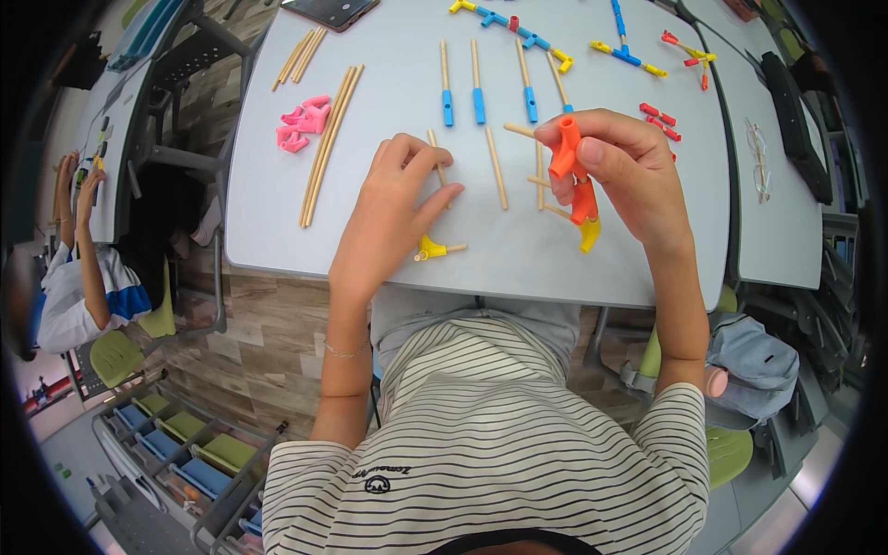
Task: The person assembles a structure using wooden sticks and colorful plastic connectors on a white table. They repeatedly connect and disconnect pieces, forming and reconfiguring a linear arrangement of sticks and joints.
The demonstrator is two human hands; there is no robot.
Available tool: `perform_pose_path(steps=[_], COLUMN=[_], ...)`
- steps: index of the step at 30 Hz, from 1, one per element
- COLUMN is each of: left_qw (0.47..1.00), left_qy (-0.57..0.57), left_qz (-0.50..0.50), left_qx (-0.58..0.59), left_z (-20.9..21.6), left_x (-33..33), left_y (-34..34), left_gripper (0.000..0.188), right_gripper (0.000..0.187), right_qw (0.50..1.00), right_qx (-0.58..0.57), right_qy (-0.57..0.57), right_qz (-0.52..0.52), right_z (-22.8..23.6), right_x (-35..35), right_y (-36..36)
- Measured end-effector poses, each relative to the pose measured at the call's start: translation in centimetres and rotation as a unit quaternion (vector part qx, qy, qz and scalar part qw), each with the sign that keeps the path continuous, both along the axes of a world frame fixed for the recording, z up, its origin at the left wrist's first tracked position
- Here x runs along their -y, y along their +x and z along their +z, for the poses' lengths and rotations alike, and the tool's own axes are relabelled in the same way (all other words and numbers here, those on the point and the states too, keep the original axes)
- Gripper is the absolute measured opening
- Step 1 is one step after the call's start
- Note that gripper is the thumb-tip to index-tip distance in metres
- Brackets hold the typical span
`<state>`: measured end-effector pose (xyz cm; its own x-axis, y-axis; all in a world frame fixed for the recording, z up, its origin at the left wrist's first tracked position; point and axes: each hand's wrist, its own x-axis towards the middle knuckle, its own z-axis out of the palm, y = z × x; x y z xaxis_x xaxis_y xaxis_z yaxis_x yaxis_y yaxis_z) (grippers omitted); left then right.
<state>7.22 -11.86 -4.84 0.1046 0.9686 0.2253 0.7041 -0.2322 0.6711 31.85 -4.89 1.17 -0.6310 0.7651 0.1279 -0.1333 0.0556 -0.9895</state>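
My right hand (638, 171) is raised over the table's right half, pinching a chain of orange connectors (565, 153) between thumb and fingers. A yellow connector (589, 237) hangs at the chain's lower end, and short wooden sticks (519, 130) jut out to its left. My left hand (393, 199) is low over the table, thumb and index finger apart around a short wooden stick (432, 138); the stick lies partly under the index finger. Just below that hand rests a yellow connector (429, 248) with a small stick in it. Another bare stick (497, 168) lies between my hands.
Sticks with blue connectors (478, 106) lie in a row farther back. On the left are pink connectors (303, 123), long sticks (331, 148) and a phone (331, 11). Joined connector pieces (518, 30) lie at the far side, red ones (659, 120) right, glasses (758, 162) beyond.
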Motion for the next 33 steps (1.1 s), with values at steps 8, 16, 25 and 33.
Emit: perform_pose_path(steps=[8,16,25,33], left_qw=[0.999,0.962,0.963,0.960], left_qy=[-0.003,0.122,0.166,0.184], left_qz=[-0.022,0.028,0.052,0.058], left_qx=[0.031,0.244,0.208,0.205], left_z=[0.3,5.0,5.0,2.3], left_x=[0.1,2.7,4.2,5.1], left_y=[-0.3,0.3,5.4,5.0], left_gripper=[0.027,0.025,0.034,0.027], right_gripper=[0.034,0.032,0.034,0.040], right_qw=[1.000,0.994,0.870,0.803], right_qx=[-0.019,0.001,0.138,0.190], right_qy=[-0.015,-0.102,0.469,0.562], right_qz=[0.000,0.047,-0.069,-0.048], right_z=[-0.6,0.0,-1.4,-1.8], right_x=[0.3,1.1,2.3,2.5], right_y=[-0.7,-0.7,-1.9,-1.6])
